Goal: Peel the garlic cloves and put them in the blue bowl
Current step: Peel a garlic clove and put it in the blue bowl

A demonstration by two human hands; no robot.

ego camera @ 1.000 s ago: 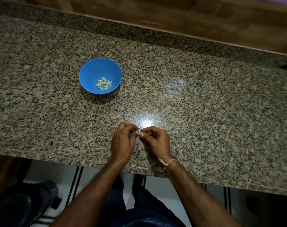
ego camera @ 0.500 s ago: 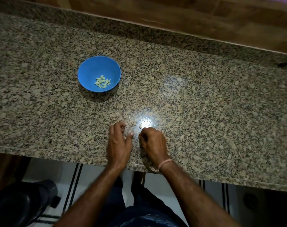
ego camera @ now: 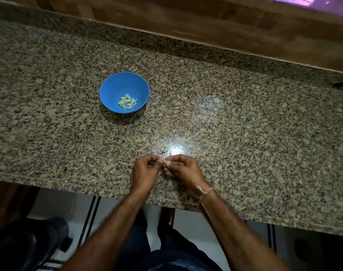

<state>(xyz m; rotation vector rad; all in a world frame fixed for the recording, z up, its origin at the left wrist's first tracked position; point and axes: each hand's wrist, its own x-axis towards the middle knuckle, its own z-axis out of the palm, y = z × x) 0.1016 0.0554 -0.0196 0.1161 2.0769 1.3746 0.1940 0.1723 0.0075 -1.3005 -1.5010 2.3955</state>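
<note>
A blue bowl point(ego camera: 108, 90) stands on the granite counter at the left, with several pale peeled garlic cloves point(ego camera: 127, 101) lying in its bottom. Near the counter's front edge my left hand point(ego camera: 145, 171) and my right hand point(ego camera: 183, 169) meet fingertip to fingertip. Both pinch a small pale garlic clove point(ego camera: 164, 160) between thumbs and forefingers; most of it is hidden by the fingers. Bits of garlic skin point(ego camera: 163, 149) lie on the counter just beyond the hands.
The speckled granite counter point(ego camera: 245, 133) runs across the view, with a raised granite ledge and a wooden wall behind it. Its front edge passes just under my wrists. A dark round bin point(ego camera: 26, 245) stands on the floor at the lower left.
Half a second ago both hands rested low on the counter and apart. They have since risen and come together, pinching a clove between them.
</note>
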